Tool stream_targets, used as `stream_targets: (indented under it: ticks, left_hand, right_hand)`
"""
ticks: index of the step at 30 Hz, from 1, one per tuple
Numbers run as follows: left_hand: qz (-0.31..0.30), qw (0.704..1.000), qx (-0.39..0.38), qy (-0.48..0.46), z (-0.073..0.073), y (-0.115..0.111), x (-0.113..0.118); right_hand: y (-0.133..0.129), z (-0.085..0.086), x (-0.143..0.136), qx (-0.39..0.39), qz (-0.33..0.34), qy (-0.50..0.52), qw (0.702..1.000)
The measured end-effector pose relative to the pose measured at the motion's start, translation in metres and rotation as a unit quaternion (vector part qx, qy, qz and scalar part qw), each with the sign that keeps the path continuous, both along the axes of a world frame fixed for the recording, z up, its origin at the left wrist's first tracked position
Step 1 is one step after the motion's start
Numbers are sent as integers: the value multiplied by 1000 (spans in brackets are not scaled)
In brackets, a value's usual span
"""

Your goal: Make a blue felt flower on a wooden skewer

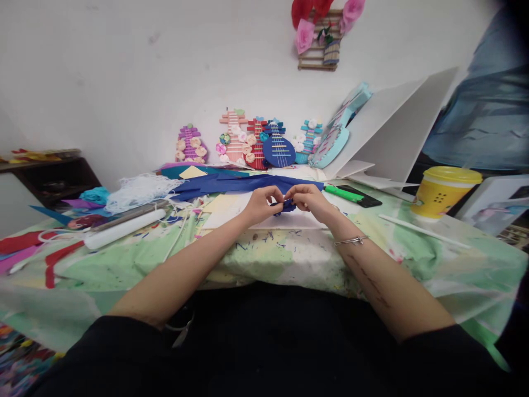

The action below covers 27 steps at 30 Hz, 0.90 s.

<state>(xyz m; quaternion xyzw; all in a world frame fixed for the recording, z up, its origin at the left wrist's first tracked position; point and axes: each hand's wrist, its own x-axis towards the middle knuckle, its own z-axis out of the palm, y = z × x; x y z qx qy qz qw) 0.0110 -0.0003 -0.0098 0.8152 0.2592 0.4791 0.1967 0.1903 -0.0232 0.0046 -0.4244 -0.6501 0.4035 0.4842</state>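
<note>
A small dark blue ruffled piece, seemingly folded or crumpled paper, is held over a white sheet at the middle of the table. My left hand pinches it from the left between thumb and fingertips. From the other side my right hand grips it too, fingers curled and fingertips almost meeting the left ones. The fingers hide part of the piece. Just behind the hands lie large dark blue sheets. A green utility knife rests on a black flat object right of my right hand.
Several decorated lute-shaped crafts, one dark blue, lean against the wall. White string, a white stick-like tool and red scraps lie left. A yellow-lidded cup and a thin white stick are at right.
</note>
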Motion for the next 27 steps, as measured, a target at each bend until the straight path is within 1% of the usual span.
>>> stream_targets:
  ticks: [3,7,9,12,20,23,27]
  left_hand:
    - [-14,997,-68,-46,1,3,0]
    - [-54,982,-155,-96,-1,6,-1]
    - [-70,975,-181,-111,-2,7,-1]
    - [-85,968,-199,-129,-2,7,-1]
    - [-79,972,-179,-126,-3,11,-3]
    - [-55,983,-154,-85,-2,14,-4]
    - [-15,996,-84,-23,-1,14,-5]
  right_hand:
    - [-1,0,0,-2,6,-17,1000]
    - [-2,0,2,1,18,-29,999]
    - [-1,0,3,2,17,-34,999]
    - [0,0,5,4,14,-39,999]
    - [0,1,6,14,7,-58,998]
    - [-2,3,6,17,-12,-82,996]
    - [-3,4,6,31,-40,-119,992]
